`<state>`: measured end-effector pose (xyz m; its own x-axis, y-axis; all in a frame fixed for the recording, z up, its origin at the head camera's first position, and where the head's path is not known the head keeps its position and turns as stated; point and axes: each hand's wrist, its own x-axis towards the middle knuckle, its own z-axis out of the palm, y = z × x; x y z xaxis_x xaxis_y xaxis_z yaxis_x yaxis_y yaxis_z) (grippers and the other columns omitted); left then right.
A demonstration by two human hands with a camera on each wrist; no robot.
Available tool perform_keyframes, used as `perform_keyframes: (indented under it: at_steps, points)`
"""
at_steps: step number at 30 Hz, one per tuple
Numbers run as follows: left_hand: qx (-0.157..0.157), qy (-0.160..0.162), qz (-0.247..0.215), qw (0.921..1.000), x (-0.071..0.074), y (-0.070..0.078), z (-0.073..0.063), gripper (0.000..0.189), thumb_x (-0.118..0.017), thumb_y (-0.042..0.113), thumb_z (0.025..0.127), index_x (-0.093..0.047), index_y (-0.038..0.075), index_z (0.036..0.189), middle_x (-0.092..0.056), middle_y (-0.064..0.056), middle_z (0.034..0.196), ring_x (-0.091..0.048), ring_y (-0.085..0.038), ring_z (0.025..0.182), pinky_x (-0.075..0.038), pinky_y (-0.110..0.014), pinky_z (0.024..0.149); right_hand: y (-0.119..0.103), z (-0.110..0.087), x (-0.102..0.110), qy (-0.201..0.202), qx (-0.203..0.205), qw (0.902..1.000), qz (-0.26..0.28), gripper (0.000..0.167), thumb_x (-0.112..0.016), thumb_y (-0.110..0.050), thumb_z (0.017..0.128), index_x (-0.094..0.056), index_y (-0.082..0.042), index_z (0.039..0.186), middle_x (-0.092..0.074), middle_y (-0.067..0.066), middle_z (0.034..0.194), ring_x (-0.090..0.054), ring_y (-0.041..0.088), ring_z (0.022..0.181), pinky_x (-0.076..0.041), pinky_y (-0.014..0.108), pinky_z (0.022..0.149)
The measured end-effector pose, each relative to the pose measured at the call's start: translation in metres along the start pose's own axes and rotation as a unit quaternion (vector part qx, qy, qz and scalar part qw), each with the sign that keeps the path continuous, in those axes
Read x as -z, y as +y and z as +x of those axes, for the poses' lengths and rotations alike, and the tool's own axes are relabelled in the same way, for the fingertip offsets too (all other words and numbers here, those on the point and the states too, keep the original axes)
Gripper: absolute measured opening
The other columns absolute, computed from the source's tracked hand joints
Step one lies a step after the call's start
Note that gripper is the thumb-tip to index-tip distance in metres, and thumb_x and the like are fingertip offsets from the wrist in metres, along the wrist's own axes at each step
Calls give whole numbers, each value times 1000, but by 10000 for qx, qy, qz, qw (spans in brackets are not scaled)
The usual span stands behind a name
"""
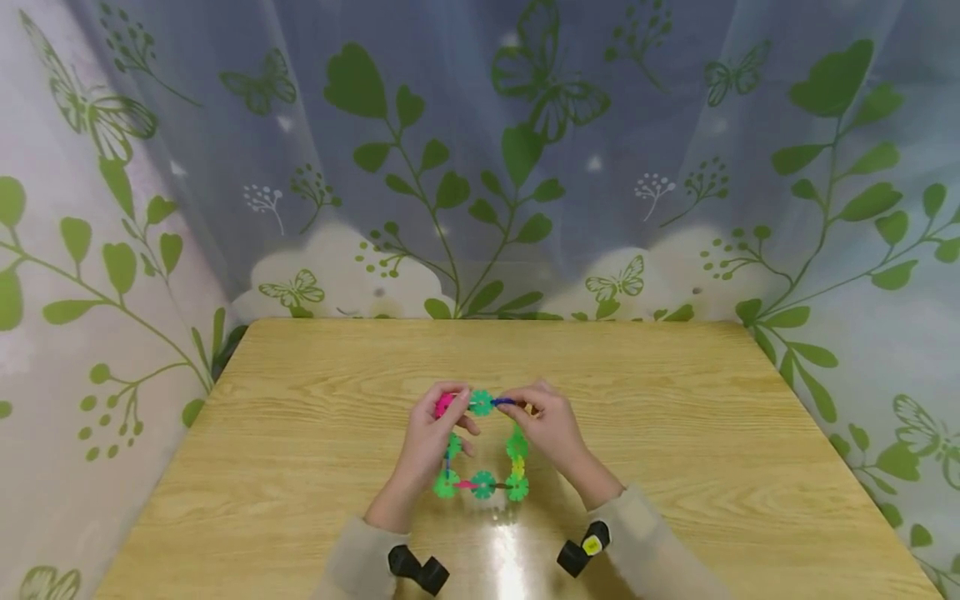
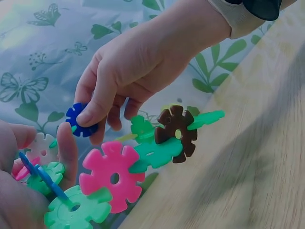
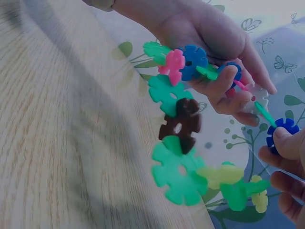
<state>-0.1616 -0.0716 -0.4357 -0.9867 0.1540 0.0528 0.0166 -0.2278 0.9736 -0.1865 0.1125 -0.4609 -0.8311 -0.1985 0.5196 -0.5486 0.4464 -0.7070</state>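
Slotted plastic flower discs are linked edge to edge into a roughly square chain held above the table. My left hand (image 1: 431, 433) grips its far left part, with a pink disc (image 1: 445, 406) at the fingers and a white disc (image 3: 257, 98) by the fingertips. Between thumb and fingers, my right hand (image 1: 551, 421) pinches a dark blue disc (image 3: 282, 134), which meets a thin green disc (image 3: 264, 113) seen edge-on. A brown disc (image 2: 176, 132) and a larger pink disc (image 2: 114, 176) belong to the near side. Below the right hand, a yellow disc (image 3: 259, 193) ends the right side.
The wooden table (image 1: 300, 375) stretches around both hands. A patterned curtain (image 1: 465, 167) hangs behind it and along both sides. Each sleeve carries a black wrist camera, the left camera (image 1: 417, 570) and the right camera (image 1: 583, 550).
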Motion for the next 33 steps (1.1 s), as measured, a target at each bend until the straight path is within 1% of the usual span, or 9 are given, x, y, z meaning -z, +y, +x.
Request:
perform_keyframes:
  at_steps: [4, 11, 16, 18, 20, 24, 27, 30, 33]
  points:
    - [-55, -86, 53, 9999, -3, -1, 0, 25, -48, 11, 98, -50, -6, 115, -53, -7, 80, -58, -18, 63, -53, -29, 42, 1, 0, -1, 94, 352, 9993, -71, 8, -75, -2, 75, -74, -9, 79, -62, -7, 74, -49, 8, 69, -47, 20, 54]
    - [49, -220, -8, 9997, -7, -3, -4, 20, -42, 12, 100, -43, -6, 108, -52, -13, 87, -57, -18, 63, -51, -28, 42, 4, -1, -6, 269, 801, 9963, -125, 12, -77, 3, 70, -73, -7, 76, -62, -5, 71, -49, 9, 69, -43, 19, 51]
    - [29, -289, 40, 9996, -5, -3, -3, 19, -42, 13, 100, -43, -5, 109, -53, -7, 82, -57, -19, 64, -52, -28, 41, 4, -1, -10, 364, 867, 9955, -90, 14, -76, 5, 71, -73, -7, 78, -64, -4, 73, -52, 10, 73, -45, 19, 53]
    - [8, -278, -28, 9996, -2, -6, -1, 21, -44, 13, 100, -44, -4, 110, -53, -6, 80, -57, -19, 64, -52, -29, 41, 3, -1, -9, 282, 787, 9964, -108, 14, -75, 3, 73, -73, -8, 82, -64, -4, 76, -52, 11, 75, -46, 21, 55]
    - [19, -249, -106, 9996, 0, -11, 1, 22, -47, 14, 99, -45, -4, 111, -53, -6, 79, -57, -19, 64, -51, -29, 41, 3, -1, -7, 113, 619, 9980, -95, 15, -74, -1, 76, -72, -9, 89, -66, -4, 82, -53, 11, 80, -50, 25, 62]
    - [120, -100, -295, 9994, 5, -21, 5, 24, -52, 17, 97, -48, -2, 111, -53, -10, 78, -57, -19, 63, -51, -27, 40, 6, -4, -1, -181, 193, 9996, 55, 20, -72, -7, 81, -71, -10, 101, -68, -3, 94, -54, 15, 90, -52, 41, 77]
    - [141, -39, -358, 9993, 7, -24, 5, 27, -55, 21, 95, -49, -1, 110, -53, -12, 79, -58, -18, 63, -50, -26, 39, 10, -5, 2, -203, -106, 9995, 211, 22, -71, -8, 82, -70, -9, 105, -68, -1, 99, -56, 22, 93, -51, 49, 79]
    - [75, -30, -383, 9992, 9, -24, 5, 30, -57, 24, 94, -49, -2, 109, -54, -14, 82, -58, -18, 64, -50, -25, 40, 14, -8, 5, -160, -346, 9988, 306, 22, -70, -9, 83, -69, -8, 106, -68, 0, 100, -58, 24, 92, -52, 46, 78]
    - [29, 32, -451, 9990, 10, -23, 6, 31, -58, 24, 94, -49, -2, 108, -53, -16, 85, -58, -18, 64, -50, -26, 40, 13, -11, 9, -111, -578, 9973, 432, 21, -69, -7, 84, -69, -8, 105, -68, 3, 101, -60, 22, 89, -54, 39, 76]
